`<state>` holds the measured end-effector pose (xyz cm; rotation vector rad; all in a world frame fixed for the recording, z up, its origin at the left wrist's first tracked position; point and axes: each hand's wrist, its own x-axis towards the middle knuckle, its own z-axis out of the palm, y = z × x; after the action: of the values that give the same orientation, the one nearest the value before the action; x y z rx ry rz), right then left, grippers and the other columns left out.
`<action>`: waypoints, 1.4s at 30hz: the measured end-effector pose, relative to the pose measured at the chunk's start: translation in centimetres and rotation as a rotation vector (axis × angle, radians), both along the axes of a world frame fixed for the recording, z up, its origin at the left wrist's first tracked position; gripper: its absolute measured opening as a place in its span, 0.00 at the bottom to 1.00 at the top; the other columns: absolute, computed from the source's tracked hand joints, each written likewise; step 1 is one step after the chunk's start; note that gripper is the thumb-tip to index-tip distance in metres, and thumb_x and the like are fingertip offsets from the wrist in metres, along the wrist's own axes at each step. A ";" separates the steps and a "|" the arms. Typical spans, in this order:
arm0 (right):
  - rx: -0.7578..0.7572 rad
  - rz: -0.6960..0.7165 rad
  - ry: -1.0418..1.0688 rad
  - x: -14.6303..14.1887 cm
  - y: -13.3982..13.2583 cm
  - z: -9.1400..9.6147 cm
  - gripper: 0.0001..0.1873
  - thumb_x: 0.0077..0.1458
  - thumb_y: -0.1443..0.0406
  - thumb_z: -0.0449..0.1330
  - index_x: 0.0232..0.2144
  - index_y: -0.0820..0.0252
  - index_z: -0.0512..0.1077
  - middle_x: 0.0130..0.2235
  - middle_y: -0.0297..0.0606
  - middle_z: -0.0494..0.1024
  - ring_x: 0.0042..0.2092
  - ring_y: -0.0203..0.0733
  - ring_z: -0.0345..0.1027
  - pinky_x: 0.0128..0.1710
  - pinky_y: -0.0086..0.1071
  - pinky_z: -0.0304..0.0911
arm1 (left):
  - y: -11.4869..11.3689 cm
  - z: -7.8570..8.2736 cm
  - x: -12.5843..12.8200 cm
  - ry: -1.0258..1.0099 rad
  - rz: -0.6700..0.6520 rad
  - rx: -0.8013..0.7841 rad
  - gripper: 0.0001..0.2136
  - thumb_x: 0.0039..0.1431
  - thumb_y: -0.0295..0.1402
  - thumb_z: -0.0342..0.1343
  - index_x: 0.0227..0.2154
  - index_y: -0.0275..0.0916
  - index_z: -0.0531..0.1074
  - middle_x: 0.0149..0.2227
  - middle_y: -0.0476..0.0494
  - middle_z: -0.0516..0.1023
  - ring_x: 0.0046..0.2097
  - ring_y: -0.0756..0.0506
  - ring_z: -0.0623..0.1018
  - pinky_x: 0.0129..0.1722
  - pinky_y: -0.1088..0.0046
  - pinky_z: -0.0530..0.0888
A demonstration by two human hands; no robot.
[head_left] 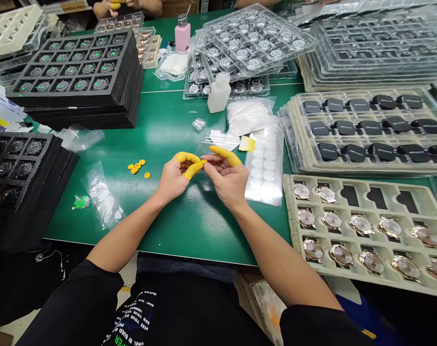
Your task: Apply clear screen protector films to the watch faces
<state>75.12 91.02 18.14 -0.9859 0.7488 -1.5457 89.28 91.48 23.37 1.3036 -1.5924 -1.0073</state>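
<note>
Yellow finger cots cover the thumb and index finger of my left hand (174,175). My right hand (228,180) has one on its raised index finger, while its thumb is bare. The two hands meet above the green table, pinching a small yellow finger cot (204,162) at the right thumb's tip. Fingers partly hide it. Several rolled yellow finger cots (135,168) lie on the table left of my left hand, one of them (147,175) apart from the others.
On the right are a tray of watch heads (360,224) and stacked trays with black pieces (358,127). A sheet of round white stickers (264,168), a white bottle (219,93) and a pink bottle (182,34) stand or lie ahead. Black foam trays (127,91) are stacked left. Co-workers sit nearby.
</note>
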 end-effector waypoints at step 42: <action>0.220 -0.164 0.080 0.3 -0.6 -0.8 0.17 0.44 0.55 0.73 0.28 0.59 0.73 0.31 0.33 0.78 0.32 0.37 0.73 0.31 0.30 0.68 | 1.7 -2.2 -0.6 -0.474 -0.086 -0.158 0.08 0.67 0.39 0.55 0.38 0.40 0.73 0.41 0.43 0.80 0.39 0.46 0.81 0.41 0.69 0.78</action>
<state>75.41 90.45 17.32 -0.8432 1.0545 -1.5312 88.72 93.21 21.14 1.4417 -2.0516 -0.6301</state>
